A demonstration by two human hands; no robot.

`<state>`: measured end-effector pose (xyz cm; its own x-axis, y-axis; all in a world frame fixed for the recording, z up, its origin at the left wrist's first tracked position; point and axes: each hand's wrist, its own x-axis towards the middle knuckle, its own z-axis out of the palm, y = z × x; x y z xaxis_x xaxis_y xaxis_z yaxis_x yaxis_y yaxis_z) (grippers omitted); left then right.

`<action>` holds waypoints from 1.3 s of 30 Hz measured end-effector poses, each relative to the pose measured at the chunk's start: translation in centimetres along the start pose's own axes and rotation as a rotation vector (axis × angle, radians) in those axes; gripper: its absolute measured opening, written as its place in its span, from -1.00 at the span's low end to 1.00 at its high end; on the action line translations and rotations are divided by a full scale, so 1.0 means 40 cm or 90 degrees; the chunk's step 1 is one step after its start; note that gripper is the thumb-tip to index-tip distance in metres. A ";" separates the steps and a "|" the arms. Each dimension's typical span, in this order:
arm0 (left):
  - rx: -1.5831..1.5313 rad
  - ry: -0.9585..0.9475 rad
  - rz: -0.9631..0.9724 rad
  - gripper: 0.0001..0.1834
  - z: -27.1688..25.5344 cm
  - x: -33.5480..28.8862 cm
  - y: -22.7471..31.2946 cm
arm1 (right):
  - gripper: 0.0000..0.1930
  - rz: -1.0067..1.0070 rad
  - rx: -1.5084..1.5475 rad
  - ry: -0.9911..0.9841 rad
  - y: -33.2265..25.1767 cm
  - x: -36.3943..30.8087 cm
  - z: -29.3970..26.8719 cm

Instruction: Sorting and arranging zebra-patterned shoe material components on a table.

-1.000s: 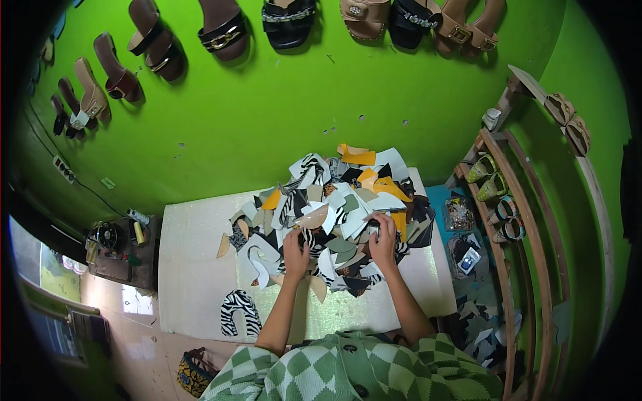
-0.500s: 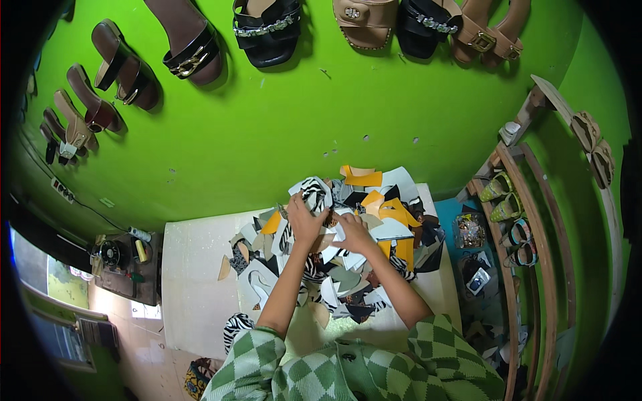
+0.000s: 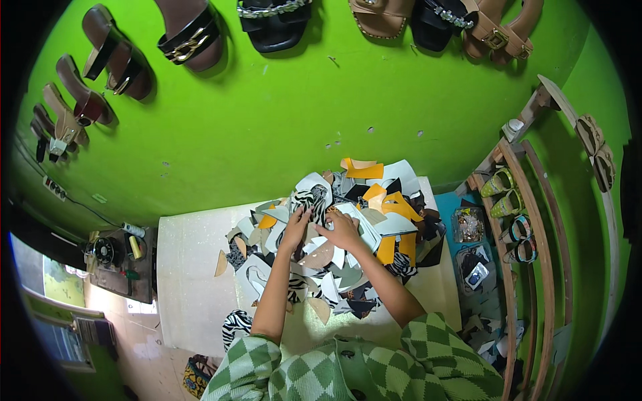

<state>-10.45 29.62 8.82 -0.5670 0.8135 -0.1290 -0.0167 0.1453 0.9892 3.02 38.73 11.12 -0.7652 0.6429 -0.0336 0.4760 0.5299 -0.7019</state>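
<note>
A heap of cut scraps lies on a pale tabletop (image 3: 194, 267), in zebra print, white, grey, black, tan and orange-yellow. My left hand (image 3: 295, 228) has its fingers closed on the near edge of a zebra-print scrap (image 3: 306, 198), which lies against a grey patterned piece. Just to the right, my right hand (image 3: 342, 232) rests on the heap, fingers apart, with its thumb toward the left hand. Beside it lie white pieces (image 3: 369, 235). What lies under both palms is hidden.
Sandals (image 3: 194, 43) hang on the green wall ahead. At the right stand a wooden rack (image 3: 525, 234) with sandals and a clear container (image 3: 469, 225) of small parts. A small dark table (image 3: 124, 277) stands at the left. Zebra-print material (image 3: 236, 326) lies at the near table edge.
Both hands have shifted slightly downward over the heap. The zebra-print scrap now lies flatter, showing a grey patterned piece beside it. The view has tilted a little.
</note>
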 end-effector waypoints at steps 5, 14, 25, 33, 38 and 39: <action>-0.131 -0.013 -0.035 -0.60 -0.061 -0.017 -0.132 | -0.49 0.066 0.046 0.027 -0.014 0.029 0.055; -0.151 0.290 -0.106 -0.67 -0.083 -0.090 -0.123 | -0.73 -0.077 0.413 0.089 0.080 0.041 -0.042; 0.027 0.019 0.068 -0.12 -0.003 -0.151 0.035 | -0.67 -0.197 0.357 0.350 0.052 -0.044 -0.273; 0.415 0.161 0.174 -0.36 0.063 -0.207 0.012 | -0.62 -0.056 0.152 0.365 0.051 -0.206 -0.335; 0.400 0.293 0.182 -0.42 0.086 -0.275 -0.005 | -0.63 -0.111 0.089 0.501 0.112 -0.270 -0.367; 0.403 0.293 0.177 -0.42 0.079 -0.296 -0.004 | -0.63 -0.108 0.092 0.497 0.088 -0.295 -0.371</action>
<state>-1.13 21.76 9.97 -0.7642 0.5754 0.2914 0.5628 0.3744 0.7369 20.15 41.23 19.58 -0.2734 0.7893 0.5498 0.2794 0.6121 -0.7398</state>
